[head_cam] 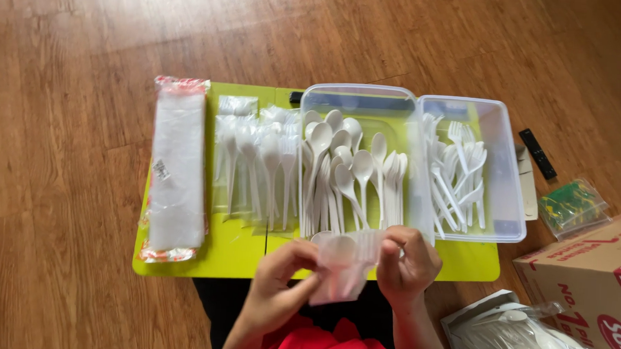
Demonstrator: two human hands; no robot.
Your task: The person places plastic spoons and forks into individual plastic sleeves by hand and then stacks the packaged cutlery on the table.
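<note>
Both my hands are raised over the near edge of a small lime-green table (244,252). My left hand (282,274) and my right hand (406,262) together hold a small clear plastic sleeve (341,266) with a white plastic spoon and fork showing at its top. Just beyond my hands, a clear plastic tub (361,94) holds several loose white spoons (352,173). Touching it on the right, a second clear tub (509,183) holds several white forks (460,174).
Wrapped spoon packs (255,158) lie in a row left of the tubs, and a long pack of clear sleeves (177,169) lies at the table's left end. On the wooden floor to the right are a cardboard box (592,277), a bag of cutlery (519,341), a small green packet (573,205) and a black remote (537,153).
</note>
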